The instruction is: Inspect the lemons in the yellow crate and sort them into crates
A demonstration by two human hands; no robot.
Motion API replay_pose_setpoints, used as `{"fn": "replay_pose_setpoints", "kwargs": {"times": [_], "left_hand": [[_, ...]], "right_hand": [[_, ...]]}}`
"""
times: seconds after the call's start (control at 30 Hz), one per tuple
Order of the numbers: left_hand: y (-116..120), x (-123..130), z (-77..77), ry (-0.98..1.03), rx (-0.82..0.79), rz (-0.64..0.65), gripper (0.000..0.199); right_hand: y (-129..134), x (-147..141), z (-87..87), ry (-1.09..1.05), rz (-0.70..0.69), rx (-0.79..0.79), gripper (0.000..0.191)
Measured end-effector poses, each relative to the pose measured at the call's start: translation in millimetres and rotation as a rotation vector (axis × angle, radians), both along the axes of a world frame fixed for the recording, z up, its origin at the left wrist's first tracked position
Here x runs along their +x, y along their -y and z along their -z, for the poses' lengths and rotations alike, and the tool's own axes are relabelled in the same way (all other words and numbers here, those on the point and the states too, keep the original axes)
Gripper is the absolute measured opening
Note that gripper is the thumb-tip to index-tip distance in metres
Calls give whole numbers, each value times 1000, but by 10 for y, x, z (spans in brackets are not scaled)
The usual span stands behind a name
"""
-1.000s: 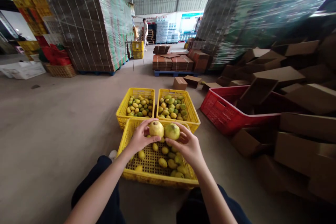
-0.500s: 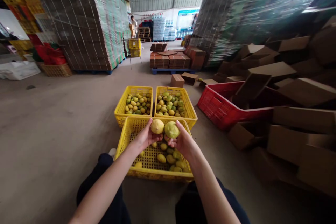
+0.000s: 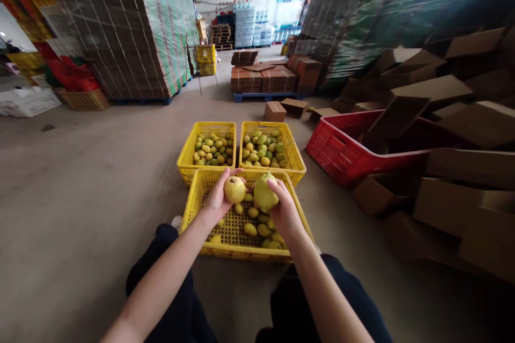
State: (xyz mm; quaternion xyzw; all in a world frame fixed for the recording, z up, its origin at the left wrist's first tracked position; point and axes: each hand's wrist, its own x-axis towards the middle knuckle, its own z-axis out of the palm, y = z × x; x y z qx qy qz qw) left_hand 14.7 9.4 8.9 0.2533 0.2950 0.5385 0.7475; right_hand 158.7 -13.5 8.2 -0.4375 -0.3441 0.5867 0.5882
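My left hand (image 3: 217, 201) is closed around a yellow lemon (image 3: 235, 190), its stem end facing me. Beside it, my right hand (image 3: 286, 209) grips a larger, greener lemon (image 3: 264, 194) with thumb and fingers. Both fruits are held above the near yellow crate (image 3: 251, 253). Inside that crate, several loose lemons (image 3: 250, 229) lie mostly on the right, over a perforated bottom. Just beyond stand two smaller-looking yellow crates, the left one (image 3: 185, 159) and the right one (image 3: 296, 161), both holding many yellow and green lemons.
To the right, a red crate (image 3: 336, 153) holds cardboard, with open cartons (image 3: 454, 214) piled around it. Ahead, flattened cartons (image 3: 277, 80) sit on a blue pallet (image 3: 253, 97). Tall wrapped stacks (image 3: 116, 27) rise on both sides. My knees flank the near crate.
Both lemons have turned in my hands: the left one now shows its stem end, the right one stands more upright. The view has tilted down slightly.
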Motion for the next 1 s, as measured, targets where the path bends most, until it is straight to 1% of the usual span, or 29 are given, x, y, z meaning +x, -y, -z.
{"fn": "replay_pose_setpoints", "kwargs": {"times": [0.1,0.13,0.17,0.23,0.3,0.33,0.4,0.5,0.6,0.73,0.77,0.9,1.0], "left_hand": [[-18,-29,29,59,-235,1,36],[-21,-33,36,90,-312,-7,38],[-24,-33,40,118,-373,-19,39],[-24,-30,37,141,-438,-57,36],[-22,-34,21,119,-451,-94,28],[-21,-40,12,98,-455,-103,25],[-21,-62,-3,84,-459,-89,24],[-26,-99,2,132,-442,-55,30],[-29,-112,27,165,-433,-71,27],[-13,-98,16,218,-439,-67,33],[-9,-94,3,225,-442,-74,33],[-5,-91,-43,211,-447,-136,27],[-16,-88,-24,216,-495,-164,26]], "right_hand": [[-24,-30,3,-116,9,25,30],[-33,-38,-5,-153,18,12,29],[-42,-44,-13,-195,35,-25,27],[-63,-46,-18,-294,58,-180,23],[-85,-33,4,-393,-4,-360,22],[-96,-23,25,-436,-52,-422,25],[-110,-4,71,-488,-122,-473,32],[-102,8,93,-478,-154,-466,35],[-68,4,32,-437,-203,-418,31],[-38,-5,-49,-415,-141,-380,16],[-39,-7,-52,-428,-143,-383,17],[-71,-12,-1,-466,-164,-446,36],[-93,-22,39,-447,-126,-476,38]]}}
